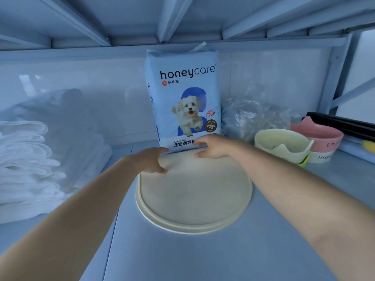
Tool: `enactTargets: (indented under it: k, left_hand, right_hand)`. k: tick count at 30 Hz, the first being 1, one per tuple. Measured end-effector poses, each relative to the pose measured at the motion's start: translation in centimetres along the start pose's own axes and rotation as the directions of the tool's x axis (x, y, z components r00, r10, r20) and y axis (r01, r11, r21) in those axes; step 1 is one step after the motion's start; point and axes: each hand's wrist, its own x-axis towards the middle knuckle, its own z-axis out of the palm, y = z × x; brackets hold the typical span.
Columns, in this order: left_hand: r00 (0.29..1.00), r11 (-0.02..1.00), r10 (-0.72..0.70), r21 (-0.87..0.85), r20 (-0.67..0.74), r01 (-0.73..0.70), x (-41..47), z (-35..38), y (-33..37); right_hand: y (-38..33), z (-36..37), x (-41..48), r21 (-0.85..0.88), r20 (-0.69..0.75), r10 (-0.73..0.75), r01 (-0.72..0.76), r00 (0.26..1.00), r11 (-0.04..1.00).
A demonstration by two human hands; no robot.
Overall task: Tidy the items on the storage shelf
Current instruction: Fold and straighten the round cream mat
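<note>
Both bare arms reach in from the bottom corners of the frame toward the centre, over a pale blue shelf [203, 256]. Left hand [151, 161] sits just left of centre, fingers loosely curled, thumb tip touching the far left rim of a round cream tray [194, 197]; not a firm grip, hand approx half open. Right hand [211, 147] is just right of centre, fingers spread and bent, fingertips at the bottom edge of the honeycare pack [182, 94]. Can't tell whether it's pinching the pack or just touching it; nothing is clearly clasped.

The tray lies flat in the middle of the frame, its far edge right up against the pack's base. The pack stands upright at centre top, w/ a puppy picture on the front, its top nearly at the underside of the shelf above [182, 21], white back wall behind it.

Left side of the frame: a stack of white folded cloths [26, 165], well apart from the tray. Right of the pack: crumpled clear plastic bag [249, 116] against the back wall. In front of that, mid right, a pale yellow-green bowl [282, 142], and just beside it on the right a pink bowl [322, 136] sitting on a white base w/ lettering. Far right edge: a black bar-like item [345, 122] behind the pink bowl, plus sth blue and yellow, too cut off to identify.
</note>
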Motion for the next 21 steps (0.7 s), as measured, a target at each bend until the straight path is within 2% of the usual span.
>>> enactTargets:
  k: [4,8,10,15,17,20,21]
  left_hand:
    - [0.996,0.999,-0.043,0.006,0.082,0.042,1.2,-0.3,-0.6]
    - [0.999,0.998,0.025,-0.049,-0.022,-0.026,1.4,0.1,-1.2]
    - [0.996,1.000,0.014,0.013,-0.087,-0.013,1.5,0.5,-1.2]
    - [0.989,0.992,0.004,0.127,-0.148,0.015,1.9,0.5,-0.7]
    - [0.982,0.997,-0.025,0.070,-0.189,0.038,1.9,0.3,-0.5]
    - [0.935,0.996,-0.077,-0.058,-0.347,0.061,2.3,0.5,0.5]
    - [0.926,0.997,-0.071,-0.044,-0.371,0.059,2.3,0.7,1.0]
  right_hand:
    - [0.8,0.7,1.3,-0.104,0.121,0.061,-0.048,0.991,0.993]
    - [0.9,0.3,2.8,-0.159,0.153,0.082,-0.057,0.985,0.986]
    - [0.9,0.3,3.5,-0.170,0.164,0.075,-0.047,0.984,0.984]
    - [1.0,0.5,4.3,-0.136,0.071,0.002,0.007,0.997,0.991]
    - [0.8,-0.2,4.4,-0.171,0.039,-0.005,0.012,0.999,0.985]
    - [0.8,-1.7,4.4,-0.254,-0.126,0.036,-0.067,0.991,0.965]
    - [0.9,-1.7,4.4,-0.284,-0.179,0.053,-0.103,0.983,0.953]
